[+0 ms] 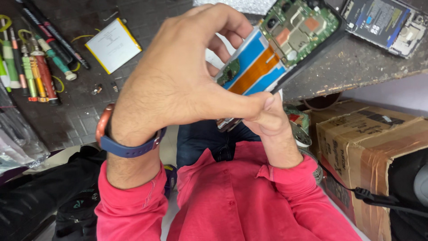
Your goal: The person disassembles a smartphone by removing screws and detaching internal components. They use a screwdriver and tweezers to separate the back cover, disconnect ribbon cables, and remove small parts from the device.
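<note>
Left hand (178,76) arched over an opened phone (276,49), thumb and curled fingers closed on its near end, a blue-strapped watch (120,143) on the wrist. Right hand (267,118) below, closed on the phone's lower edge, thumb pressed up against the left thumb. Phone held in the air above the lap, just off the bench edge, tilted up and away to the right, back cover off: green circuit board with metal shields at the far end, blue battery crossed by an orange flex ribbon nearer the hands, a small green board just under the left fingers. Red shirt sleeves (133,209) at both forearms. Beyond the hands, a dark gridded work mat (89,111) on the bench, a loose flat white battery with a yellow edge (113,44) lying on it, a row of coloured screwdrivers (33,67) at the far left, a few tiny screws between. At top right, a second opened phone (388,24) resting on the bench. At lower right, beside the knees, a taped cardboard box (370,143) with a black cable (383,201) running across its front.
</note>
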